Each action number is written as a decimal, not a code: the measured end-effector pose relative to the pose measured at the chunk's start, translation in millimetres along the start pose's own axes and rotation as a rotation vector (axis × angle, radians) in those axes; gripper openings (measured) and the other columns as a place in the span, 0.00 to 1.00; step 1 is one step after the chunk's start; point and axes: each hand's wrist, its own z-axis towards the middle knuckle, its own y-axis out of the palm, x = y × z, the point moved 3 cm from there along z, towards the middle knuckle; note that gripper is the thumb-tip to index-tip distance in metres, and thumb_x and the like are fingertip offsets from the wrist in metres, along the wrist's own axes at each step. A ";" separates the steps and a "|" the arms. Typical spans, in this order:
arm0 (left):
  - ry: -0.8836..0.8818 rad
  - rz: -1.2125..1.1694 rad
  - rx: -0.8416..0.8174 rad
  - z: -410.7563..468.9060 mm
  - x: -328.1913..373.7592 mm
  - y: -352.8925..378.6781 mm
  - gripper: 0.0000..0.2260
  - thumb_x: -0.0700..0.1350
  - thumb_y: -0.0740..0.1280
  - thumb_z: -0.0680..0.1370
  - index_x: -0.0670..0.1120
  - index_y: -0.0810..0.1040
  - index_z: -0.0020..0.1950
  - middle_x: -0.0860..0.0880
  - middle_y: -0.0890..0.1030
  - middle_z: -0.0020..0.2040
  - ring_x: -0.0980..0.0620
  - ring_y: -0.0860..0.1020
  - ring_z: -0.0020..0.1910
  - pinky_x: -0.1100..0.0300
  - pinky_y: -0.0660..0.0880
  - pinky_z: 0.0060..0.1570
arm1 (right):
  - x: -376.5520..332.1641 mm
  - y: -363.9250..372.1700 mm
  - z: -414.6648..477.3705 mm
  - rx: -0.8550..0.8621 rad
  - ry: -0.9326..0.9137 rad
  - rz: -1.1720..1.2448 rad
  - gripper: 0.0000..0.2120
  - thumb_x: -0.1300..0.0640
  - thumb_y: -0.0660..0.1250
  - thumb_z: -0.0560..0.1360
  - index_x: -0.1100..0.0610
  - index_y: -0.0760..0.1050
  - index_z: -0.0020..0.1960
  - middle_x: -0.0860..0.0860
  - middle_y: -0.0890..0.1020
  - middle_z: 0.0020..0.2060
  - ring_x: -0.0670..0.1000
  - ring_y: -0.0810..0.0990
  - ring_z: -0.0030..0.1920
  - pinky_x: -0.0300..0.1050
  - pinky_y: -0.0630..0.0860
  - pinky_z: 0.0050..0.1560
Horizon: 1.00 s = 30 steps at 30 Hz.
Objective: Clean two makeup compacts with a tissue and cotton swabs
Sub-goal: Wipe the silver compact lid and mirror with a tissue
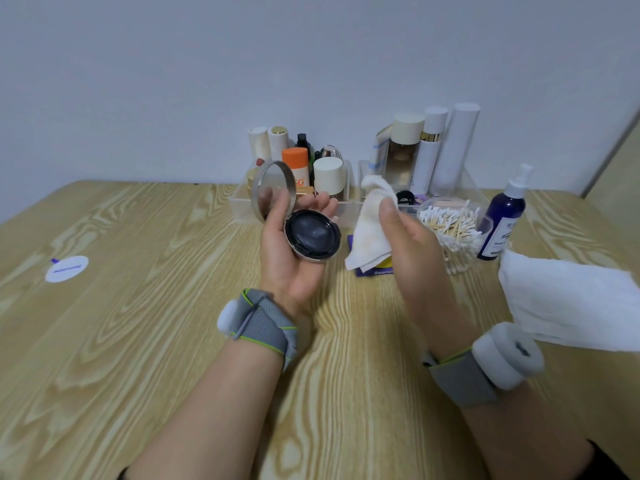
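Note:
My left hand [291,258] holds an open round compact [312,234] above the wooden table, palm up. Its black inner tray faces me and its mirrored lid [273,188] stands upright behind my thumb. Just to the right, my right hand [412,244] pinches a crumpled white tissue [370,230], a little apart from the compact. A clear jar of cotton swabs [450,226] stands behind my right hand. A purple and yellow flat item [375,270] lies on the table under the tissue, mostly hidden.
A clear organizer [349,202] with several cosmetic bottles and tubes lines the wall. A dark blue spray bottle [504,220] stands at the right, with a flat white tissue [568,303] in front of it. A white round sticker [67,268] lies at left.

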 end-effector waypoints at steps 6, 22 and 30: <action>-0.019 0.078 -0.072 -2.3 -8.4 5.6 0.14 0.54 0.64 0.79 0.44 0.76 0.43 0.46 0.79 0.42 0.50 0.79 0.45 0.55 0.73 0.56 | -0.2 9.9 -5.4 -0.071 -0.083 -0.156 0.14 0.48 0.61 0.80 0.53 0.77 0.41 0.55 0.76 0.42 0.41 0.75 0.35 0.33 0.70 0.34; -0.188 0.232 -0.176 -7.5 -21.6 9.3 0.24 0.60 0.59 0.80 0.40 0.79 0.50 0.42 0.80 0.48 0.45 0.80 0.49 0.52 0.76 0.54 | 4.6 15.4 -7.6 -0.111 -0.192 -0.331 0.10 0.55 0.63 0.79 0.56 0.82 0.54 0.56 0.71 0.43 0.49 0.72 0.43 0.42 0.69 0.45; -0.206 0.259 -0.172 -10.3 -22.7 9.6 0.25 0.61 0.61 0.77 0.39 0.81 0.49 0.40 0.80 0.47 0.45 0.80 0.47 0.52 0.75 0.53 | 1.5 20.1 -8.3 -0.186 -0.185 -0.182 0.14 0.65 0.65 0.77 0.55 0.79 0.61 0.43 0.73 0.49 0.38 0.75 0.49 0.27 0.70 0.47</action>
